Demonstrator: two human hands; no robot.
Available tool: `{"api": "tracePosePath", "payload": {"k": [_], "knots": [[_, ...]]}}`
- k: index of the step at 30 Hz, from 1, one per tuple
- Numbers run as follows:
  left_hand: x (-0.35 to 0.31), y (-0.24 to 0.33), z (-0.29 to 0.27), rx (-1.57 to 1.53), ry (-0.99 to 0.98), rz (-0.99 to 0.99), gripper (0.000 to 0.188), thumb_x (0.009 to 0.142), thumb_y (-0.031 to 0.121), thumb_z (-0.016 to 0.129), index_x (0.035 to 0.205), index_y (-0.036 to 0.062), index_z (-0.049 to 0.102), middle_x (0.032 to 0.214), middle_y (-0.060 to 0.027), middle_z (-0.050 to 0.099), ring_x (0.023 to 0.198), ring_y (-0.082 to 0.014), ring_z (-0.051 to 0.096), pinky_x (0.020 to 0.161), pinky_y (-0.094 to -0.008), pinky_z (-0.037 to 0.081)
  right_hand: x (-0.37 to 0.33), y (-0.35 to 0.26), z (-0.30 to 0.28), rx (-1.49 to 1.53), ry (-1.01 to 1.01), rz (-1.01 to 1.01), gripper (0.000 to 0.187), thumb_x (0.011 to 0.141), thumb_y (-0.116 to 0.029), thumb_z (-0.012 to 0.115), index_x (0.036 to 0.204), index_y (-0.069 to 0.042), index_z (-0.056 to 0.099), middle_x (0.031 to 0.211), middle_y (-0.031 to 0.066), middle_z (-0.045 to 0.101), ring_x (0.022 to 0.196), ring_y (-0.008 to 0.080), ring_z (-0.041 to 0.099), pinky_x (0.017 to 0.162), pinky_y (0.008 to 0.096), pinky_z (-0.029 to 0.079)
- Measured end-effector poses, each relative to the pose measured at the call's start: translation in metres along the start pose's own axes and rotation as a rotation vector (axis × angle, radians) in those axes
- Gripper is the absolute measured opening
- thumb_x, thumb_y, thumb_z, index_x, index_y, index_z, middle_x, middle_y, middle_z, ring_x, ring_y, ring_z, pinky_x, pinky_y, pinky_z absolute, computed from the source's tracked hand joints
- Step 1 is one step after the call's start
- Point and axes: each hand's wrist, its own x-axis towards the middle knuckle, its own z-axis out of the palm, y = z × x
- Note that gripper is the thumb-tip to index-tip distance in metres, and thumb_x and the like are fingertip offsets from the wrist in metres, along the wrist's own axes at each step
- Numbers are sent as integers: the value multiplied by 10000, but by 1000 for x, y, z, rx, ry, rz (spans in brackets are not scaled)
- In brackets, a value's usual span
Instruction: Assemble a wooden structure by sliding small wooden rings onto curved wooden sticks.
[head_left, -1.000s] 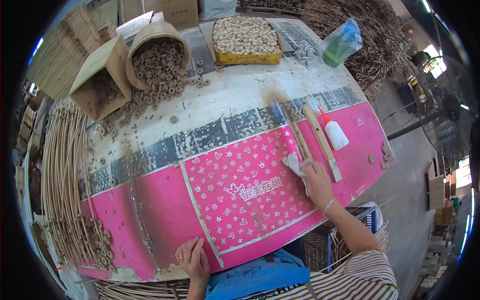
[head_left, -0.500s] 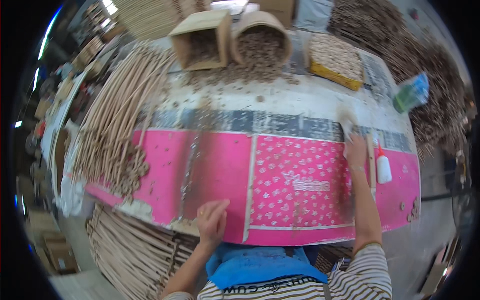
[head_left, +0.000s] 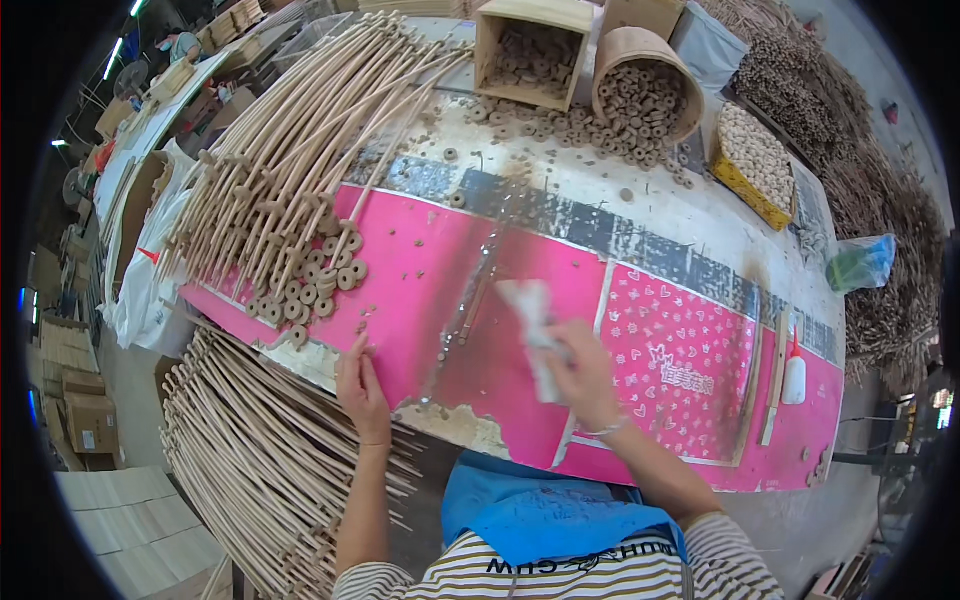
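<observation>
My right hand [head_left: 588, 378] is closed round a crumpled white rag [head_left: 535, 330], blurred by motion. The rag is over the left part of the pink tabletop [head_left: 545, 255], beside a dark smudged strip with small shiny bits. Near the table's front edge is my left hand [head_left: 362, 392], its fingers loosely bent and partly spread, with nothing visible in them. Just beyond it lie loose wooden rings [head_left: 325, 283] and a heap of long wooden sticks [head_left: 270, 150] with round ends.
A square wooden box [head_left: 530, 55] and a round wooden tub [head_left: 650, 85] spill rings at the back. A yellow tray [head_left: 750, 190] of pale pieces, a green bag [head_left: 860, 265] and a white glue bottle [head_left: 795, 380] are rightward. More sticks [head_left: 260, 450] lie below the table's left edge.
My right hand has swept the rag from the table's far right leftward and nearer to me. My left hand has shifted left. The whole view has turned toward the left.
</observation>
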Motion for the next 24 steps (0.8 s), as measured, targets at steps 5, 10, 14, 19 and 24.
{"api": "tracePosePath", "payload": {"k": [5,10,14,19,24], "knots": [[-2,6,-2,44,40,-16,291,990,-15,542,1253,-6,664,955,-131,661,896,-250,598,842,-357,473,31,0,116,-203,-227,-357,253,790,-94,661,1030,-23,623,987,155,607,926,346,609,813,435,508],[-3,7,-2,133,33,4,297,956,-20,573,1234,-3,674,920,-121,683,858,-264,595,806,-377,476,124,60,123,-580,-85,-293,186,779,-141,634,928,-38,592,957,141,572,885,343,593,785,456,507],[0,8,-1,164,18,20,291,942,-16,583,1217,-4,678,925,-131,684,844,-286,597,804,-390,469,209,107,103,-577,134,-81,125,866,-148,620,940,-48,605,987,169,598,945,377,602,811,475,519],[8,13,4,147,10,60,280,951,7,585,1217,-2,672,922,-134,684,809,-301,600,805,-401,456,228,114,89,-549,172,-107,173,868,-173,652,981,-46,624,977,184,620,925,384,623,815,483,509],[5,11,-3,189,10,64,294,963,27,587,1246,12,664,929,-129,680,845,-289,602,812,-405,458,126,57,116,-424,-19,-201,166,827,-108,635,978,-43,608,962,145,591,951,321,593,849,424,508]]}}
